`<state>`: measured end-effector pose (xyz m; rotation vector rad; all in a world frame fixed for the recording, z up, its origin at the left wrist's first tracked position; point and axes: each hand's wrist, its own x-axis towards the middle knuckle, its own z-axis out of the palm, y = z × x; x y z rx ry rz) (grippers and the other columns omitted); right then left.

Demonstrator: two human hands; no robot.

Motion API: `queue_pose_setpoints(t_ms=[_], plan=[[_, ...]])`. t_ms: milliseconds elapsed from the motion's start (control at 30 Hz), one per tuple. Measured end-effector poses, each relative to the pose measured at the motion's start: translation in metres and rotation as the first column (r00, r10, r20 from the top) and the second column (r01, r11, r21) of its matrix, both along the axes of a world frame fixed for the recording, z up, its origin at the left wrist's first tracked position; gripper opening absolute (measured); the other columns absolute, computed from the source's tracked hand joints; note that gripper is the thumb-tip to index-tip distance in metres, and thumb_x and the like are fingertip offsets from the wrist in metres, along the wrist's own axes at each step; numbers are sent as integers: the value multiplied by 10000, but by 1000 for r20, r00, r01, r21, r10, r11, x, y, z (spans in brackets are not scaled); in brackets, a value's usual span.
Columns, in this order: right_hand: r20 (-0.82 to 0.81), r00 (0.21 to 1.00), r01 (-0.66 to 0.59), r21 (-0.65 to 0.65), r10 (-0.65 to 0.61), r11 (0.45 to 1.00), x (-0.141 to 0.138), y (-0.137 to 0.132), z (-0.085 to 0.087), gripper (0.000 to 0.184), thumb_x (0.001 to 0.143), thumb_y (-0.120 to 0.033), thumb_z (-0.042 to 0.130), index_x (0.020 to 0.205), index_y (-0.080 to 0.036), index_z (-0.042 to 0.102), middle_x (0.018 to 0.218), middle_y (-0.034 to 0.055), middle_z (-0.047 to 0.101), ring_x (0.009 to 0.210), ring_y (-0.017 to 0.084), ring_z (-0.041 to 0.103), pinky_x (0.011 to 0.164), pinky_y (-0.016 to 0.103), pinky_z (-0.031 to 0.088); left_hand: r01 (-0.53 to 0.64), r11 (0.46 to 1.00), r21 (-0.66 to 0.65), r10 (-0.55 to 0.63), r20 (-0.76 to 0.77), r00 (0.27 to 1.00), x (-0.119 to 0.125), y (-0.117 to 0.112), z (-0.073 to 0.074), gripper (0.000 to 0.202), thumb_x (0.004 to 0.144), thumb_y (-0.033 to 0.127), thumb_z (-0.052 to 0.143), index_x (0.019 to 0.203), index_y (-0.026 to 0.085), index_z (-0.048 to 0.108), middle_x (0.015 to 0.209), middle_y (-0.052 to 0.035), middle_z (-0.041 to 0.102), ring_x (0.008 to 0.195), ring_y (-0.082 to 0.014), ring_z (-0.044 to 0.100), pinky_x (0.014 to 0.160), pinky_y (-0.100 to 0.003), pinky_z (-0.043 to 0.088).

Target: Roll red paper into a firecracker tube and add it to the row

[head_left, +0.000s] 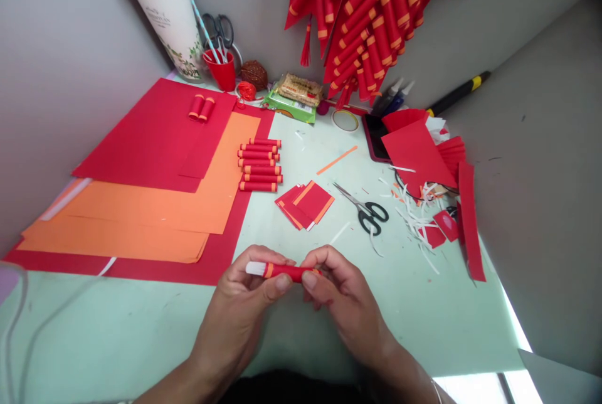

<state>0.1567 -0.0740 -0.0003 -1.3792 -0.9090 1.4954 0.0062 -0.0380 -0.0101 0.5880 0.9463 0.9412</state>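
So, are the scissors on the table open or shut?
Open. The scissors lie flat on the table, black handles apart and the blades spread a little.

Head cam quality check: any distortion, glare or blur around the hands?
Head view: wide-angle bending, the table edges and walls curve toward the corners. Lighting is soft and even, with only faint shadows. There is a blown-out white strip at bottom right. The left hand, right hand and red paper roll are reasonably sharp, with slight softness.

red paper roll (pixel 286 271), orange band, white end
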Motion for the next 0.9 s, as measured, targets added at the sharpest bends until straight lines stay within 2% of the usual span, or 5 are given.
queue_pose_setpoints(t_ms=[133, 300, 500, 700, 900], plan=[[-71, 997, 16, -30, -18, 999, 0, 4, 0, 257, 848, -456, 664, 858, -209, 595, 648, -38, 538, 603, 128, 464, 554, 243, 394, -7, 999, -50, 6, -20, 1000, 1, 1, 2, 185, 667, 273, 875, 770, 214, 733, 719, 6, 724, 706, -158, 662, 697, -248, 517], [9, 994, 107, -14, -107, 994, -3, 2, -3, 229, 834, -433, 668, 879, -222, 593, 654, -46, 507, 591, 125, 434, 534, 235, 369, -2, 994, -110, -1, -29, 1000, 1, 2, 1, 379, 730, 247, 841, 1086, 266, 711, 791, 3, 760, 761, -154, 678, 794, -272, 519], [57, 991, 122, -34, -120, 992, -2, 2, 0, 201, 814, -382, 664, 914, -212, 625, 659, -31, 550, 594, 132, 475, 552, 246, 404, -26, 998, -49, 24, -39, 999, 1, 2, -1, 167, 704, 255, 859, 812, 222, 737, 825, -6, 769, 784, -164, 692, 756, -252, 531], [214, 965, 123, 141, -151, 982, -2, 0, 0, 56, 838, -250, 624, 885, -222, 633, 750, -18, 572, 637, 133, 502, 587, 255, 426, -1, 998, -61, -2, -61, 998, 0, 2, 2, 178, 706, 255, 857, 836, 224, 738, 836, -14, 777, 807, -179, 709, 770, -252, 534], [252, 950, 106, 294, -184, 950, -6, 0, -4, 161, 794, -152, 648, 930, -237, 651, 866, -1, 601, 705, 136, 562, 641, 263, 481, 25, 994, -104, -32, -61, 998, -1, 2, 1, 491, 692, 220, 869, 1143, 281, 683, 891, -8, 782, 793, -155, 713, 787, -235, 530]])
